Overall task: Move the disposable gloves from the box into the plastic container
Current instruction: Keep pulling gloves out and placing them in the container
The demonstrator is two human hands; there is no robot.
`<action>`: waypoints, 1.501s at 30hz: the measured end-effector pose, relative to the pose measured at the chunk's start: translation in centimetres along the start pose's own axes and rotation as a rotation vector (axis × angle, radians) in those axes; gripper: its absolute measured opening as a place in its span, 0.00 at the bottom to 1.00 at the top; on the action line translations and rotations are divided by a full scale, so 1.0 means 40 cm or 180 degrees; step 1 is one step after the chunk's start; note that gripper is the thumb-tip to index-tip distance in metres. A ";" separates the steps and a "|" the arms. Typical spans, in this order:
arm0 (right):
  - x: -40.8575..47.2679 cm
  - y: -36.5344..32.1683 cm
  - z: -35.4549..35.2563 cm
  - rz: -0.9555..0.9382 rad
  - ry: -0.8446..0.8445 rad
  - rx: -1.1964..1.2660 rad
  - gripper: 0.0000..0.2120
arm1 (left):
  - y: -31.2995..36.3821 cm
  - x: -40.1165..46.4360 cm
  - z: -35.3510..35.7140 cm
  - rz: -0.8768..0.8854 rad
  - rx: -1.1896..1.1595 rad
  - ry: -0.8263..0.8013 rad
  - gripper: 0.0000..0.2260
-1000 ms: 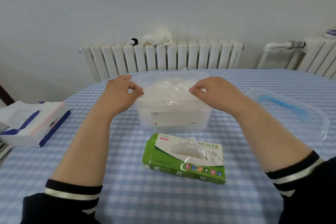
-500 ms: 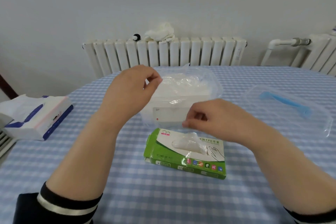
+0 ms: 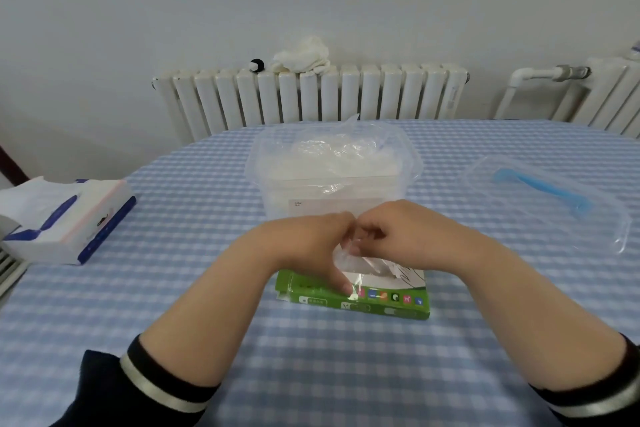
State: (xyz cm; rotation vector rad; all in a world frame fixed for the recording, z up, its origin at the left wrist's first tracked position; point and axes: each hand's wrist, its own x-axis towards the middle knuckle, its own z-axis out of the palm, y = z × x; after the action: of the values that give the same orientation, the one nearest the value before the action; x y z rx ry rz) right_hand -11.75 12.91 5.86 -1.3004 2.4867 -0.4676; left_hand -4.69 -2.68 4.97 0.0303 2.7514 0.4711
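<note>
Both hands meet over the green glove box (image 3: 353, 298), hiding most of its top and its opening. The left hand (image 3: 304, 246) and the right hand (image 3: 408, 236) each curl their fingers on a clear disposable glove (image 3: 349, 262) rising from the box; its thin film is hard to trace. Behind them the plastic container (image 3: 332, 184) stands on the checked surface (image 3: 207, 288), heaped with crumpled gloves blurred behind its walls. Its clear lid (image 3: 540, 198) lies to the right, a tissue pack (image 3: 65, 218) at left, cut by the frame edge.
</note>
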 end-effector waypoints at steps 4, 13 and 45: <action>0.007 0.016 -0.005 -0.0165 0.0109 0.0571 0.08 | -0.006 0.020 0.020 -0.0004 0.0114 -0.0133 0.35; -0.010 0.033 -0.089 -0.0530 0.1742 0.3376 0.06 | -0.027 0.010 -0.005 0.0233 -0.0393 -0.0263 0.20; 0.249 0.137 -0.148 0.0838 0.1642 -0.0475 0.15 | -0.187 0.115 -0.199 -0.0798 0.0526 0.2093 0.15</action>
State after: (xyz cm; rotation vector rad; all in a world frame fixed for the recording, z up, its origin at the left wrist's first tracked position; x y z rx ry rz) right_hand -23.59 8.45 7.85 -0.9660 3.1173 -0.6257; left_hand -11.46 -11.94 8.03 -0.5093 3.3574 0.2028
